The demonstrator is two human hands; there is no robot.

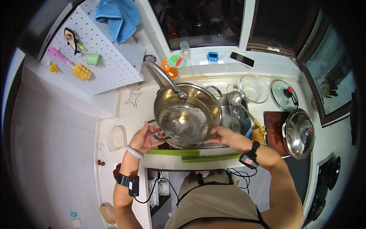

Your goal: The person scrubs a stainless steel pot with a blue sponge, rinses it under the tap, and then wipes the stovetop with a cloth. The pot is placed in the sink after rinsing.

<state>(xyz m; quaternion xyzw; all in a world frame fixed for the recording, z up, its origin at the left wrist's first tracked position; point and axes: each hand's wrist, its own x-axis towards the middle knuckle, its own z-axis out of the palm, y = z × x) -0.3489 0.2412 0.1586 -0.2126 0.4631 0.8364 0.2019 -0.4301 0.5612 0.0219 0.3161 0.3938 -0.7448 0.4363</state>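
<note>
A wide stainless steel pot [178, 130] is tilted under the curved faucet [165, 75], over the sink [227, 114]. Its inside looks wet, with a little cloudy water or suds at the bottom. My left hand [145, 140] is at the pot's loop handle [157, 137], thumb up and fingers beneath it. On the near right side of the pot, my right hand [222, 135] grips the rim, its fingertips partly hidden. Whether water runs from the spout is hard to tell.
Right of the sink are a ladle [236, 98], a glass bowl [254, 91], a glass lid [281, 96], a lidded pot [298, 134] and a brown cutting board [273, 123]. An orange soap bottle [172, 73] stands behind the faucet. Left lies a beige basket [116, 138]. Cables hang from both wrists.
</note>
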